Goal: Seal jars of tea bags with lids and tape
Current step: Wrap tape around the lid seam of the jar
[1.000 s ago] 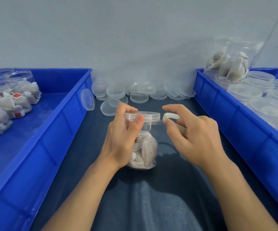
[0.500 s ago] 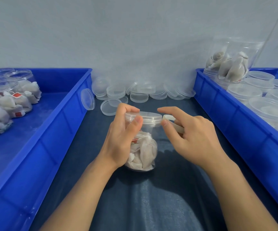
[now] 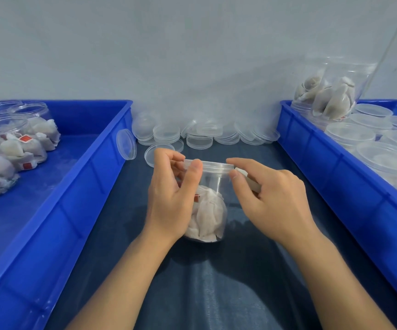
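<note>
Standing on the dark blue cloth (image 3: 216, 294) between two blue trays, the clear jar (image 3: 213, 186) holds white tea bags (image 3: 207, 215) in its lower half and wears its clear lid (image 3: 208, 166); the left hand (image 3: 171, 198) curls round the jar's left side, thumb pressed on the lid's rim, fingers bent behind it; the right hand (image 3: 271, 198) pinches at the lid's right edge with thumb and forefinger, while its curled fingers hold a whitish tape roll (image 3: 252, 184), mostly hidden; loose lids (image 3: 204, 134) lie heaped against the wall behind; the left tray (image 3: 78, 186) carries open jars of tea bags (image 3: 18, 144); the right tray (image 3: 335, 177) carries lidded jars (image 3: 364, 144).
</note>
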A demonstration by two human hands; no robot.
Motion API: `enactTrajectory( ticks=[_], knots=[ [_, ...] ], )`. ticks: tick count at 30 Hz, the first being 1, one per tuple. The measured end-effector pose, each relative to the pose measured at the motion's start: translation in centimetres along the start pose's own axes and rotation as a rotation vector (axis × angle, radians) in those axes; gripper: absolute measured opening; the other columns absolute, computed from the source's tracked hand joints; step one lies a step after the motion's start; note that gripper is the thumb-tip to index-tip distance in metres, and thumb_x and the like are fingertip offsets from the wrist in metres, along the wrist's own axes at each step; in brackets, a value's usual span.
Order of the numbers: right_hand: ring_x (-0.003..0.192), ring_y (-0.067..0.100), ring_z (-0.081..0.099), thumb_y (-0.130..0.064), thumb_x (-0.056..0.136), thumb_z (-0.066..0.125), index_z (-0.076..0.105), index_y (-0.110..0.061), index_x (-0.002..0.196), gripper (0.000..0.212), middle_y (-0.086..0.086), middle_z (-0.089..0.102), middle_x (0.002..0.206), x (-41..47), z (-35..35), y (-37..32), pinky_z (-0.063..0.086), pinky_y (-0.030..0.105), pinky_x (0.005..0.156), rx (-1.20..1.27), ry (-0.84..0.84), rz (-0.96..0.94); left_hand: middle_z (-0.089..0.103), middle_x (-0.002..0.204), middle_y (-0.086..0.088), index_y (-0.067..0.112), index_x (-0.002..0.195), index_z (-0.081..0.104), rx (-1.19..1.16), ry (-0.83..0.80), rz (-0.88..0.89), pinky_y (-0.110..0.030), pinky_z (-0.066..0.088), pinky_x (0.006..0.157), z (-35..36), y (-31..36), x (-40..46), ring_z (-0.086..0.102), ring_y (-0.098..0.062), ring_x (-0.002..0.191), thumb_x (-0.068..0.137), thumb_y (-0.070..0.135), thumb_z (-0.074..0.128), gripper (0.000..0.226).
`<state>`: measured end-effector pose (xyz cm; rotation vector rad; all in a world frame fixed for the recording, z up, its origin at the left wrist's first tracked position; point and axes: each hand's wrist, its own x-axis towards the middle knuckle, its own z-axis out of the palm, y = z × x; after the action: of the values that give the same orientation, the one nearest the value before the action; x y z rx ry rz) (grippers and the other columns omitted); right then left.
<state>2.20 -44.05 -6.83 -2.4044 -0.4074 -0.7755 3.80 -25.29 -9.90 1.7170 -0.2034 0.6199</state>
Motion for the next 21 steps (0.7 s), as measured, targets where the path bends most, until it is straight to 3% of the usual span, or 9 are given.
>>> enactTrajectory(
  ticks=[5, 7, 10, 13, 17, 21],
  knots=[
    [0.050, 0.015, 0.043, -0.045, 0.097, 0.053, 0.072, -0.036, 0.117, 0.029, -0.021, 0.051, 0.057, 0.0, 0.3, -0.5, 0.045, 0.032, 0.057, 0.029, 0.013, 0.017, 0.069, 0.112, 0.013, 0.030, 0.114, 0.061, 0.047, 0.115, 0.029, -0.048, 0.060, 0.085, 0.5, 1.0, -0.7, 0.068, -0.011, 0.107, 0.103, 0.048, 0.054, 0.022],
    [0.049, 0.017, 0.043, -0.042, 0.098, 0.054, 0.067, -0.036, 0.112, 0.020, -0.017, 0.050, 0.057, -0.2, 0.7, -1.0, 0.045, 0.033, 0.055, 0.023, 0.010, -0.006, 0.071, 0.121, 0.012, 0.028, 0.127, 0.061, -0.004, 0.081, -0.008, -0.042, 0.058, 0.096, 0.8, 1.0, -0.9, 0.069, -0.011, 0.115, 0.104, 0.042, 0.054, 0.027],
    [0.046, 0.014, 0.042, -0.038, 0.100, 0.059, 0.063, -0.033, 0.112, 0.013, -0.011, 0.038, 0.047, -0.3, 1.0, -1.3, 0.045, 0.033, 0.052, -0.006, 0.007, -0.029, 0.066, 0.131, 0.021, 0.029, 0.148, 0.051, 0.097, -0.008, -0.023, -0.018, 0.051, 0.099, 0.8, 0.7, -1.0, 0.063, 0.001, 0.122, 0.097, 0.048, 0.061, 0.056],
    [0.046, 0.013, 0.041, -0.038, 0.099, 0.058, 0.063, -0.031, 0.115, 0.018, -0.012, 0.037, 0.047, -0.2, 1.0, -1.1, 0.045, 0.034, 0.053, -0.007, -0.011, -0.004, 0.057, 0.147, 0.021, 0.034, 0.158, 0.040, 0.220, -0.064, -0.008, -0.022, 0.048, 0.106, 0.8, 0.6, -0.9, 0.053, 0.000, 0.136, 0.090, 0.062, 0.065, 0.078],
    [0.048, 0.015, 0.044, -0.034, 0.101, 0.053, 0.060, -0.033, 0.119, 0.020, -0.011, 0.040, 0.048, -0.2, 0.9, -1.0, 0.047, 0.038, 0.057, 0.010, -0.046, 0.021, 0.054, 0.150, 0.021, 0.041, 0.157, 0.035, 0.291, -0.061, 0.003, -0.032, 0.050, 0.105, 1.1, 0.4, -0.7, 0.053, -0.003, 0.135, 0.088, 0.075, 0.056, 0.080],
    [0.058, 0.018, 0.049, -0.031, 0.098, 0.041, 0.056, -0.040, 0.123, 0.031, -0.011, 0.050, 0.055, -0.2, 1.1, -1.1, 0.042, 0.037, 0.060, 0.143, -0.116, 0.073, 0.061, 0.140, 0.023, 0.049, 0.154, 0.035, 0.260, -0.045, -0.026, -0.020, 0.047, 0.092, 0.7, -0.3, -0.3, 0.059, 0.001, 0.123, 0.091, 0.078, 0.054, 0.072]
  ],
)
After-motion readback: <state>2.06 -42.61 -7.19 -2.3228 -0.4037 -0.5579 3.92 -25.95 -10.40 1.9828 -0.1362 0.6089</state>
